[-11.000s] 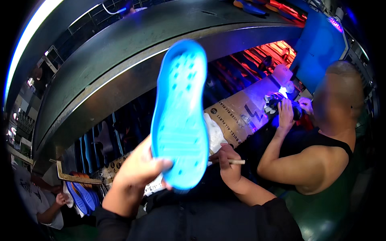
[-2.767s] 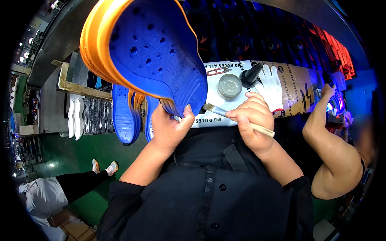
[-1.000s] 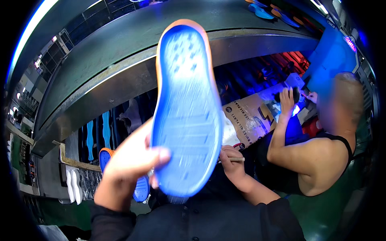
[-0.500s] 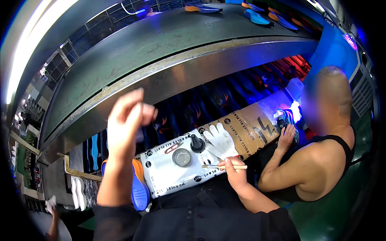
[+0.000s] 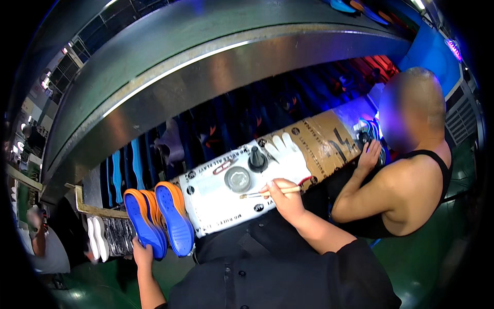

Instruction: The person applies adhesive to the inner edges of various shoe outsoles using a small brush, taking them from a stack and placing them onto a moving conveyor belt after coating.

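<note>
1. Head view: my left hand (image 5: 140, 253) reaches down at the near left and touches the lower edge of a blue-and-orange shoe sole (image 5: 145, 224). I cannot tell whether the fingers have closed on it.
2. My right hand (image 5: 284, 198) pinches a thin wooden brush (image 5: 268, 192) over the white cardboard work board (image 5: 226, 203), beside a small round tin (image 5: 237, 178).
3. Judging progress: several soles (image 5: 175, 216) stand upright left of the board, smooth and rubbery; which are coated I cannot tell.
</note>
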